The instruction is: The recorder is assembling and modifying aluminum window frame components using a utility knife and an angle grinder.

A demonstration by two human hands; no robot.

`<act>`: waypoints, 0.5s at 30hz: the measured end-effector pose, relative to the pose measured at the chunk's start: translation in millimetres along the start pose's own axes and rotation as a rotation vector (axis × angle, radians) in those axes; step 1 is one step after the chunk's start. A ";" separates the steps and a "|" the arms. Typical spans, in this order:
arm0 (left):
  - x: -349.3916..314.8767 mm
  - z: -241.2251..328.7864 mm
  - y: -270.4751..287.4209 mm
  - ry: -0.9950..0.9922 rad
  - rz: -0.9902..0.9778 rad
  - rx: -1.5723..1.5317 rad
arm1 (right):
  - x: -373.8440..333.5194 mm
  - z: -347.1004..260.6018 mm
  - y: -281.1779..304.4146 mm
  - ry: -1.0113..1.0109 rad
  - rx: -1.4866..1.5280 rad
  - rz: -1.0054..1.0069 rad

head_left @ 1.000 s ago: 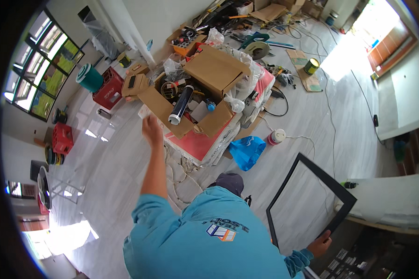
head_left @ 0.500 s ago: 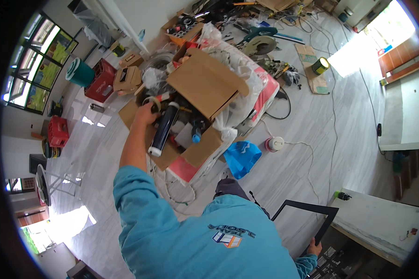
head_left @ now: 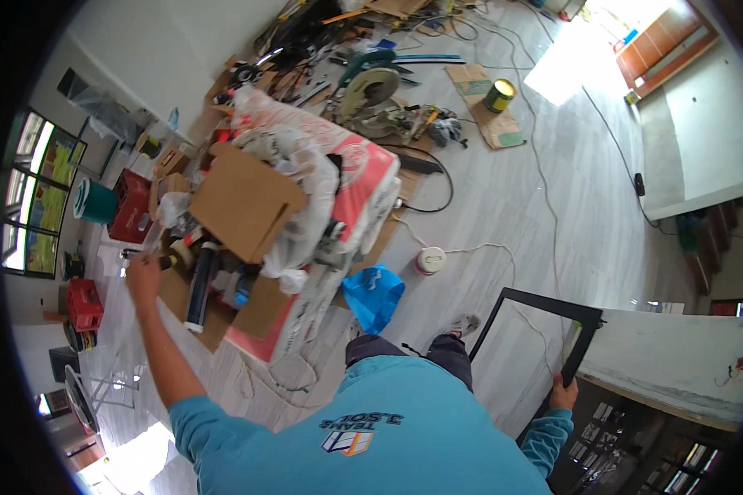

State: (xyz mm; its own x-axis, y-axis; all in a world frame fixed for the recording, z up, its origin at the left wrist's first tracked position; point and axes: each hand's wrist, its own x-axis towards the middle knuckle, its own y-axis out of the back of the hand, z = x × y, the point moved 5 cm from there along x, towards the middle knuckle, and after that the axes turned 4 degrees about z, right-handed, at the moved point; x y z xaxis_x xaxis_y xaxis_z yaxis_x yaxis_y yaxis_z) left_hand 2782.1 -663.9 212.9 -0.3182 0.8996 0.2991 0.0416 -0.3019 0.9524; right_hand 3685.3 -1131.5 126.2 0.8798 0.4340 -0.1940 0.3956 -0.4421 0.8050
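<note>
Off to the person's right, a black frame (head_left: 582, 342) is in the right hand (head_left: 564, 394), its fingers wrapped around one side bar. It looks light and stiff, though thin enough to twist at the corners, so mid-bar, or two opposite bars, should give the surest hold. Near the edge of the carton (head_left: 243, 198), the left hand (head_left: 144, 279) has curled fingers; whether they grip anything, I cannot tell.
</note>
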 end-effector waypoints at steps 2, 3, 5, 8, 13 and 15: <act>-11.4 6.6 36.5 0.074 0.118 0.065 | 46.6 -6.3 -0.3 0.006 -0.027 -0.023; -17.4 10.3 51.7 0.082 0.179 0.113 | 77.0 0.0 0.3 0.015 -0.056 -0.057; -35.5 47.2 76.2 0.227 0.265 0.101 | 145.3 48.2 -4.6 -0.057 -0.112 -0.109; -82.7 140.1 112.7 0.402 0.491 -0.486 | 215.3 44.4 -3.4 -0.018 -0.085 -0.216; -123.6 286.7 107.1 0.474 0.654 -1.022 | 280.3 -11.4 25.9 -0.020 0.034 -0.310; -139.2 357.5 88.0 0.559 0.556 -1.050 | 320.8 1.1 21.7 0.048 0.061 -0.297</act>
State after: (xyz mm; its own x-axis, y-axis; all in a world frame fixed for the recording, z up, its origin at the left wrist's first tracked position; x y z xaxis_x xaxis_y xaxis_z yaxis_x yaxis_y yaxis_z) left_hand 3168.6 -702.9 276.1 -0.8550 0.4014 0.3283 -0.3781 -0.9159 0.1351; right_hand 3976.3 -1002.7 80.8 0.7101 0.5874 -0.3882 0.6502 -0.3355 0.6817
